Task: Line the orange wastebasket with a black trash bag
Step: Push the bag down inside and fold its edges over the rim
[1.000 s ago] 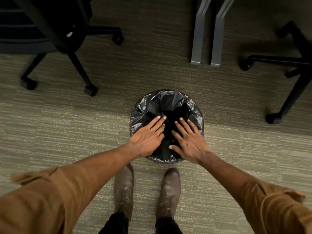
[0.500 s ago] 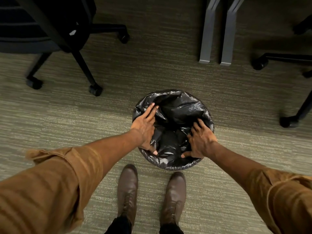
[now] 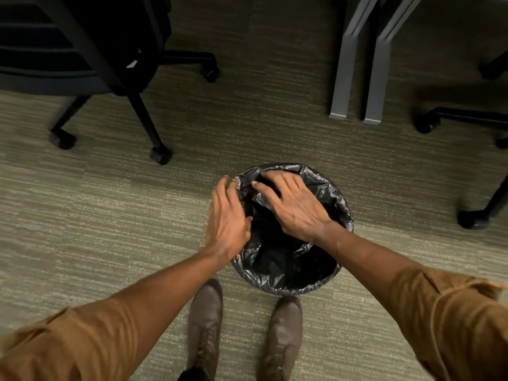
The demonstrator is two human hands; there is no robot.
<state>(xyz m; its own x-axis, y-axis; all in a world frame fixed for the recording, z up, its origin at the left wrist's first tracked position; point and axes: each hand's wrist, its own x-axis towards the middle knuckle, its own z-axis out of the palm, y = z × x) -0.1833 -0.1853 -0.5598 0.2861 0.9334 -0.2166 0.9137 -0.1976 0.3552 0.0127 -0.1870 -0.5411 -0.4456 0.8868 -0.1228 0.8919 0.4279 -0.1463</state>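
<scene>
Thin crinkled black plastic trash bag is draped over the round wastebasket's rim on the carpet; orange hidden. Film judged light, slippery, tearable. Left hand flattened outside the rim, right hand spread inside; nothing gripped. Best pinched at the rim fold.

The scene is rather dim, with soft light from above. The carpet is brighter in the middle band and darker toward the top edge, where shadows lie under the chairs and the grey table legs. The black trash bag shows small glossy highlights. Straight lines bend at the edges, and the sleeves in the bottom corners are slightly blurred.
</scene>
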